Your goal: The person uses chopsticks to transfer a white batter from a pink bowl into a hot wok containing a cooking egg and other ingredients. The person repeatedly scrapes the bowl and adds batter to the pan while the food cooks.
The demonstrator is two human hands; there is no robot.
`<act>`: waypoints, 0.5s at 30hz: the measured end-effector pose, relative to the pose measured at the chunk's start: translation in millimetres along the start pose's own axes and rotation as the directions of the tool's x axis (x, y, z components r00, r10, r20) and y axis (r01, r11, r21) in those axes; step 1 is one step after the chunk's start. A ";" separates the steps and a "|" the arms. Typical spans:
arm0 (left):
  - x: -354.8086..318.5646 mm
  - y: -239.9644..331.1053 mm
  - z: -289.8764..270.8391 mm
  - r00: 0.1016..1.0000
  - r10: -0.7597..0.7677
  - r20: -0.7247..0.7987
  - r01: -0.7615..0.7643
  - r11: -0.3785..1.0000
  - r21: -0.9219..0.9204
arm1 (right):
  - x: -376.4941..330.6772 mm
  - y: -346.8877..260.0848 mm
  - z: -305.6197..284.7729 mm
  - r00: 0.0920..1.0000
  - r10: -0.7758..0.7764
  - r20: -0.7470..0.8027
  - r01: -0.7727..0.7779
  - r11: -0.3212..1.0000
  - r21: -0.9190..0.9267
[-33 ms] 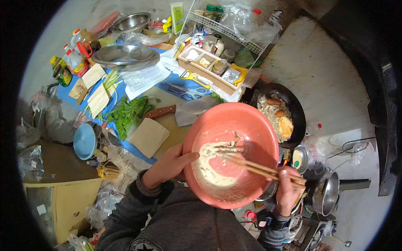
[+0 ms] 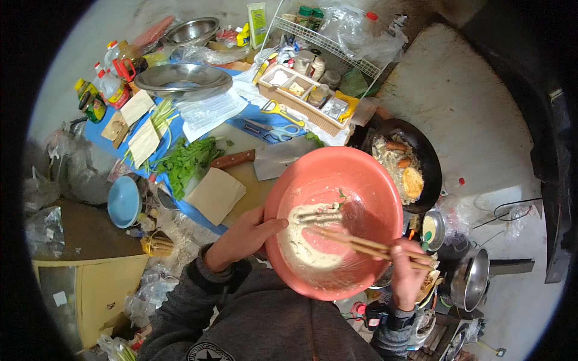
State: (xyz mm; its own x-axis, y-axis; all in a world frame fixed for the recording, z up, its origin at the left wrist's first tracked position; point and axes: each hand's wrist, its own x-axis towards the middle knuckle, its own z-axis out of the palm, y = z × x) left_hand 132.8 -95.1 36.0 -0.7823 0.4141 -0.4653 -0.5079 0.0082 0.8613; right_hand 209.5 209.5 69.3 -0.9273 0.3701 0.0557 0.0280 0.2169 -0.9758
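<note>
My left hand (image 2: 245, 239) grips the left rim of a pink plastic bowl (image 2: 372, 174), thumb over the edge and fingers underneath. Pale batter (image 2: 322, 257) coats the bowl's left and lower inside, and a grey elongated food piece (image 2: 319, 218) lies in it. A pair of wooden chopsticks (image 2: 367, 245) is held in my right hand (image 2: 407, 272), at the bowl's right side. Their tips reach into the batter just below the food piece. The bowl is tilted toward me.
Right of the bowl, a black wok (image 2: 432, 162) holds frying food. Beyond the bowl, a cleaver (image 2: 274, 161) lies on the cutting board beside leafy greens (image 2: 189, 159). A steel pot (image 2: 475, 280) stands at the right; a blue bowl (image 2: 124, 201) is at the left.
My right hand has moved slightly left with the chopsticks, their tips further into the batter. The food piece appears shifted a little left. My left hand keeps its hold.
</note>
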 end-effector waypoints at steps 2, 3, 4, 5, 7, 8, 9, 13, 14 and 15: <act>-7.7 -0.1 2.1 1.000 0.017 -0.011 -0.016 0.999 0.045 | -3.3 1.4 6.0 0.985 -0.104 0.141 0.122 0.985 -0.122; -11.5 -1.3 3.4 1.000 0.010 -0.013 -0.009 0.999 0.052 | -4.2 1.7 7.3 0.980 -0.076 0.184 0.112 0.974 -0.196; -14.3 -2.9 5.0 0.999 0.051 -0.012 -0.050 0.998 0.049 | -3.9 -1.3 2.9 0.996 -0.044 0.084 0.049 0.997 -0.063; -16.4 -4.8 6.5 0.996 0.082 -0.018 -0.081 0.996 0.041 | -3.3 -4.8 -2.9 0.999 0.041 -0.002 -0.041 0.997 0.062; -21.2 -8.0 8.0 0.996 0.084 -0.028 -0.083 0.996 0.024 | -3.8 -11.6 -13.5 0.997 -0.044 -0.069 0.048 0.997 0.057; -23.0 -8.5 7.4 0.998 0.054 -0.024 -0.054 0.998 0.020 | -7.5 -11.4 -12.8 0.999 -0.051 -0.011 0.051 0.997 0.052; -24.2 -8.6 7.0 1.000 0.020 -0.013 -0.020 1.000 0.009 | -10.7 -11.9 -12.6 0.997 -0.073 0.008 0.072 0.993 0.091; -26.5 -9.5 8.4 1.000 0.023 0.002 -0.023 1.000 -0.003 | -19.0 0.1 5.5 0.978 -0.119 0.170 0.158 0.957 -0.244; -26.6 -9.8 8.3 1.000 0.029 -0.007 -0.029 1.000 0.005 | -19.4 0.0 4.2 0.988 -0.121 0.093 0.134 0.980 -0.147; -26.5 -10.3 8.0 0.999 0.030 -0.010 -0.030 1.000 0.001 | -18.2 0.5 2.2 0.999 -0.050 0.016 0.052 0.994 -0.097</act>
State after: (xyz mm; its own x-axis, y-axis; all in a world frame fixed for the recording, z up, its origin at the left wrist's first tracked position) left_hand 161.6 -98.9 41.1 -0.8011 0.4047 -0.4409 -0.4834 -0.0031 0.8754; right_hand 225.5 200.9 67.3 -0.9334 0.3442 0.1015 0.0161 0.3226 -0.9464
